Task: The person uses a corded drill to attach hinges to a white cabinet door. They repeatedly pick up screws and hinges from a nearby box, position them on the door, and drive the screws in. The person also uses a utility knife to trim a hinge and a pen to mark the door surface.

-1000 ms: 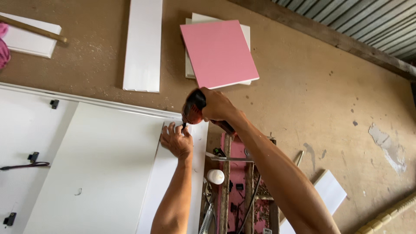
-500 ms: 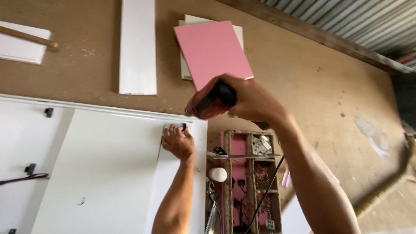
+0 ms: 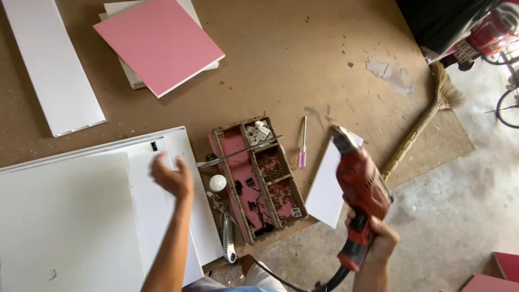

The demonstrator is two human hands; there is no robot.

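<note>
The right hand point(image 3: 378, 238) has its fingers closed around the grip of a red power drill point(image 3: 359, 189), held clear of the floor at the person's right. The drill's long axis runs from the hand up and slightly left, its bit tip above the small white panel point(image 3: 327, 189). The left hand point(image 3: 172, 177) hovers over the large white panel point(image 3: 97, 216), fingers loosely spread, holding nothing, just below a small black fitting point(image 3: 154, 145) near the panel's top edge. The drill lies well apart from that fitting, to its right, with the wooden parts tray point(image 3: 259, 178) between them. The left hand is plainly nearer the fitting.
</note>
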